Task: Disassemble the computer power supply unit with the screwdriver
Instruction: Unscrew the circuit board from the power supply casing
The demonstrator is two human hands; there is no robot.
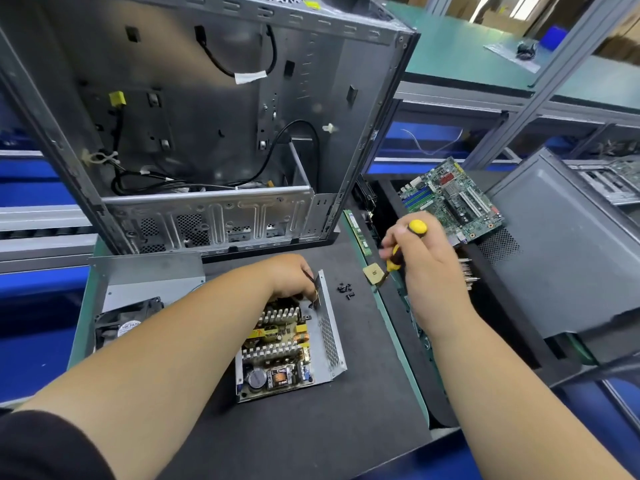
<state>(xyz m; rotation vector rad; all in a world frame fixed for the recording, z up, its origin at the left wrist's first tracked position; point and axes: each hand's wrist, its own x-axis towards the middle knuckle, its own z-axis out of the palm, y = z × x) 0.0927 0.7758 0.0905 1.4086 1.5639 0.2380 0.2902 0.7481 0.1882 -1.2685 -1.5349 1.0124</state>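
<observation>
Grey steel lid (145, 278) and fan (128, 323) are already lying aside while the left hand (291, 275) is gripping the far wall of the opened power supply unit (287, 344) on the mat and the right hand (422, 268) is holding the screwdriver (401, 251) raised, leaving the board seemingly still to unscrew.

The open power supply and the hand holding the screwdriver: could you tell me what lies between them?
In the head view, small black screws lie on the dark mat between them.

Fan (128, 327) hub sticker: "YIK FAN", partly legible.
</observation>
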